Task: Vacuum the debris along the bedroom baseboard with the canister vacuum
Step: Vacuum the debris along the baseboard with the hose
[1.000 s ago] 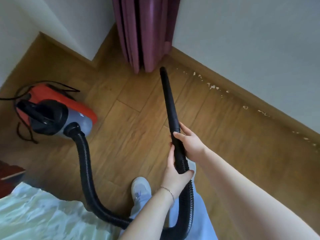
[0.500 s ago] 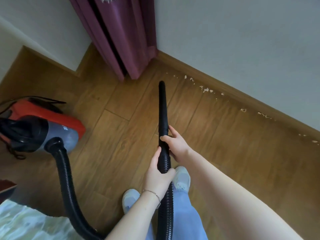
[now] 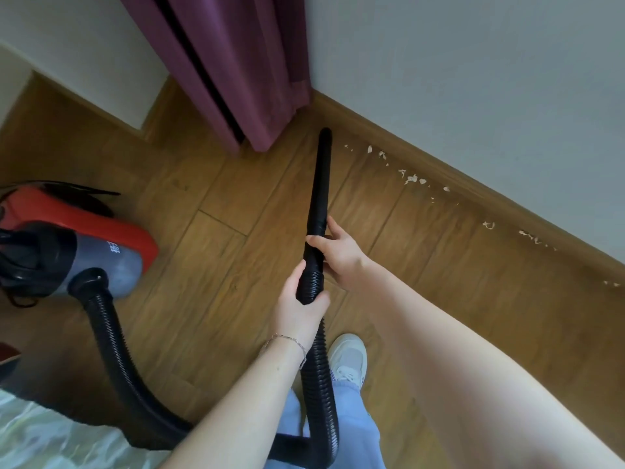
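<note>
Pale bedding [image 3: 50, 434] fills the lower left corner, beside blue trouser legs [image 3: 351, 421] and a white shoe [image 3: 348, 362] on the wooden floor [image 3: 209, 299]. The ribbed black hose [image 3: 118, 350] loops from the canister vacuum [image 3: 77, 245], parked well to the left, round in front of the feet and up to the hands. The left hand [image 3: 299, 306], a bracelet [image 3: 287, 340] on its wrist, has a closed grip round the hose end. Just above, the right hand [image 3: 341, 255] has its grip wrapped round the base of the nozzle [image 3: 319, 184]. The nozzle tip points at the baseboard [image 3: 473, 184]. Just left of the tip hangs the purple curtain [image 3: 243, 62], its hem crowding the corner. Pale debris [image 3: 412, 179] lies strung along the floor beside the baseboard, starting just right of the tip.
</note>
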`<state>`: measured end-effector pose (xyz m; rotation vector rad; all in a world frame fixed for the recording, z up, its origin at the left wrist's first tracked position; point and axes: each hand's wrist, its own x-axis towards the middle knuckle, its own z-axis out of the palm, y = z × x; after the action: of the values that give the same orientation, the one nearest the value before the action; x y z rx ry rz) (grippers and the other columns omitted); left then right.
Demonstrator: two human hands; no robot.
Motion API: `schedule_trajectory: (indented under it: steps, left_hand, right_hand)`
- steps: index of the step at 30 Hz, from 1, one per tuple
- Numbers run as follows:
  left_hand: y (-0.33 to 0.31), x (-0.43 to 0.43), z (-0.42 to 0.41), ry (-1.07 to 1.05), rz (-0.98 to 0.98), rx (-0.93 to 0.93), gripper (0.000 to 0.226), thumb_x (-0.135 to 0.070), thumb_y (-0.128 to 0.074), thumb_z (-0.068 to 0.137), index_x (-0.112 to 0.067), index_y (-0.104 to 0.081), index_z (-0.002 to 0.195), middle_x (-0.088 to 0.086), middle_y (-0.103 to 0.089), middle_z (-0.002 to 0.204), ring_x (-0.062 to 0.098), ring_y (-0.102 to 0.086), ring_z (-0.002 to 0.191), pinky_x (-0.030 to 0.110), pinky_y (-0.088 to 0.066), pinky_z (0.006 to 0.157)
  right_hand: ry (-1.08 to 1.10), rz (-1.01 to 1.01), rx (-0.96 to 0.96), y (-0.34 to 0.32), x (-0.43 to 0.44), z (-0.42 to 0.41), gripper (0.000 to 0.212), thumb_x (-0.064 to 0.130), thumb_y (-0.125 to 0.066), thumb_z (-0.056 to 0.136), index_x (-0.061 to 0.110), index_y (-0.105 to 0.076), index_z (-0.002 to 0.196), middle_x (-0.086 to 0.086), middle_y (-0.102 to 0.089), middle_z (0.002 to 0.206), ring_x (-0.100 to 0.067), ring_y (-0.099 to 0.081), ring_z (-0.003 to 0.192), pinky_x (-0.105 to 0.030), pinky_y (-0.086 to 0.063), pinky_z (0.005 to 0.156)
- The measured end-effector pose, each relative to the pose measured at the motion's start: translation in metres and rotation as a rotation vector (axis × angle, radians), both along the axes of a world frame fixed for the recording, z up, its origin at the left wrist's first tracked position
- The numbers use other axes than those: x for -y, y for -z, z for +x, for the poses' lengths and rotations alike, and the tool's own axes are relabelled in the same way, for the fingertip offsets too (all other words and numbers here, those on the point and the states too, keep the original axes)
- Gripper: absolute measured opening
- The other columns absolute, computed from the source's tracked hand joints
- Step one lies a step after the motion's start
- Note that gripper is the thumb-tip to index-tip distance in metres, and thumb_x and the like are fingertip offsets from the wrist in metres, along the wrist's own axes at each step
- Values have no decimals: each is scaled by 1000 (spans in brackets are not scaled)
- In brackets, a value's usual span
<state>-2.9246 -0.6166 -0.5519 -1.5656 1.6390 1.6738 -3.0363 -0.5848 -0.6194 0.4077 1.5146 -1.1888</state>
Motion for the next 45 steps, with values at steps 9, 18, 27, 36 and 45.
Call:
schedule_trajectory:
  steps: [9,18,27,36,45]
  left_hand:
    - [-8,-6,8,10,86,67,59,-28,-61,78,-51,-42,129,-13,-68,93,14,-62,68,34,-52,70]
    - [-12,-13,6,137,118,46,59,-28,-60,78,-51,-41,128,-14,-67,99,15,-66,83,34,-54,77]
    - [-9,-20,-2,206,106,-9,59,-24,-60,80,-45,-41,131,-11,-65,105,18,-65,88,35,-54,77]
    - [-7,-39,-4,267,128,-2,63,-25,-62,83,-42,-33,137,-12,-62,108,12,-63,87,25,-49,70]
    - [-12,-65,2,346,250,11,83,-12,-62,79,-46,-18,140,-15,-58,102,17,-63,86,33,-54,76]
  right_hand:
    - [31,82,-42,-6,-10,16,72,17,-59,90,32,-21,150,-7,-56,127,-21,-63,94,-35,-54,86]
    - [177,112,-6,-15,-31,18,69,18,-59,92,34,-24,149,-7,-59,119,-17,-63,84,-28,-52,70]
    - [216,131,-42,-17,-44,12,67,20,-57,93,35,-23,149,-8,-57,125,-16,-62,86,-25,-52,64]
    - [201,177,-145,-13,-63,16,64,21,-58,91,25,-28,147,-9,-56,126,-24,-62,101,-37,-53,88]
    - [245,203,-168,-18,-90,20,60,19,-57,92,23,-32,146,-5,-58,119,-23,-63,99,-40,-52,91]
